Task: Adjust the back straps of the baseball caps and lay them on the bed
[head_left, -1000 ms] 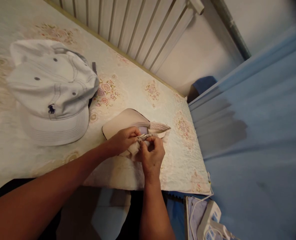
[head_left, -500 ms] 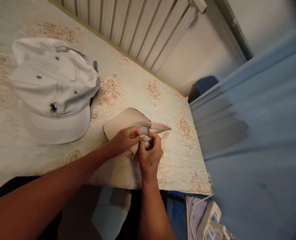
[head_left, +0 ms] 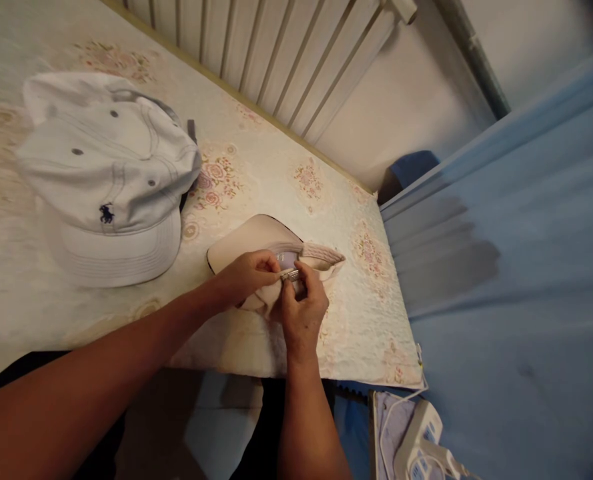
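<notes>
A cream cap (head_left: 249, 239) lies on the bed with its brim to the left and its inner side partly showing. A small metal buckle (head_left: 290, 275) on its back strap sits between my hands. My left hand (head_left: 243, 277) is closed in a pinch at the strap's left side, beside the buckle. With thumb and forefinger, my right hand (head_left: 306, 310) grips the buckle from the right. My fingers cover part of the strap. Left of them rests a white cap (head_left: 113, 160) with a dark horse-and-rider emblem, touched by neither hand.
The floral bedcover (head_left: 271, 167) spreads beneath both caps. A white slatted radiator (head_left: 256, 53) runs along the far edge. To the right hangs a blue curtain (head_left: 516, 267). Below the right corner, a white power strip (head_left: 419, 440) with cables rests on a small surface.
My right fingers have shifted slightly on the buckle, and more of its metal face shows. My left hand has moved slightly left. Both caps stay in place.
</notes>
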Motion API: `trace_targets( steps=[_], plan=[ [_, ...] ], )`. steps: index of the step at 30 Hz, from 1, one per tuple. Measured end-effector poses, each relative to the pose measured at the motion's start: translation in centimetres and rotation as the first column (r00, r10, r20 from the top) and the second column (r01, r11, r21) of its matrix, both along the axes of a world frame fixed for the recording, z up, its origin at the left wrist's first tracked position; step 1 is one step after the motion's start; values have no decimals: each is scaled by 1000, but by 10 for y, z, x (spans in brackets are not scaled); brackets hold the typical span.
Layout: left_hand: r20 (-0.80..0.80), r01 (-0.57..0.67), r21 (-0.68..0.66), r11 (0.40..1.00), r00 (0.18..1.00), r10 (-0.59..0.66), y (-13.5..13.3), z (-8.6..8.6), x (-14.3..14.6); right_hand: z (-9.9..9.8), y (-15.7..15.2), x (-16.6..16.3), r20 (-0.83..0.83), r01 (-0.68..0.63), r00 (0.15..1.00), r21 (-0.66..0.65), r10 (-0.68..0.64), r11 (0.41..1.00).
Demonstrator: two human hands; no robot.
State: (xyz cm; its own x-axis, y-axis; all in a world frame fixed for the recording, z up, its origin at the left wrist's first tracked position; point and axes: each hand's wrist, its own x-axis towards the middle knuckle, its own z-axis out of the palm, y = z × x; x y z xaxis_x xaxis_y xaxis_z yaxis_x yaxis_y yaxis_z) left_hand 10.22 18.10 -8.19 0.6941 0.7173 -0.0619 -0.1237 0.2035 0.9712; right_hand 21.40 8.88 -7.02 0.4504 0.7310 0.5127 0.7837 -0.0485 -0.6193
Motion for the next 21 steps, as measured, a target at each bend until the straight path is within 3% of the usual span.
trace_targets(
  steps=[4, 8, 11, 14, 17, 21],
  plan=[
    [21, 48, 17, 999, 999, -49, 2, 0, -3, 6, -2, 1, -74, -26, 997, -49, 22, 998],
    [0, 82, -46, 996, 997, -83, 0, 7, -5, 9, -3, 10, -267, -78, 962, -81, 54, 994],
    [-14, 139, -165, 977, 990, -143, 0, 10, -5, 9, -3, 16, -406, -113, 911, -74, 73, 991],
    [67, 220, -345, 912, 975, -210, 2, 4, -3, 7, -4, 20, -531, -171, 839, -53, 117, 984],
    [107, 209, -441, 873, 978, -180, 2, -2, -3, 7, -7, 21, -647, -230, 745, -23, 161, 973],
    [129, 171, -412, 895, 983, -129, 1, -5, -3, 9, -9, 20, -692, -268, 700, -24, 177, 963]
  ],
)
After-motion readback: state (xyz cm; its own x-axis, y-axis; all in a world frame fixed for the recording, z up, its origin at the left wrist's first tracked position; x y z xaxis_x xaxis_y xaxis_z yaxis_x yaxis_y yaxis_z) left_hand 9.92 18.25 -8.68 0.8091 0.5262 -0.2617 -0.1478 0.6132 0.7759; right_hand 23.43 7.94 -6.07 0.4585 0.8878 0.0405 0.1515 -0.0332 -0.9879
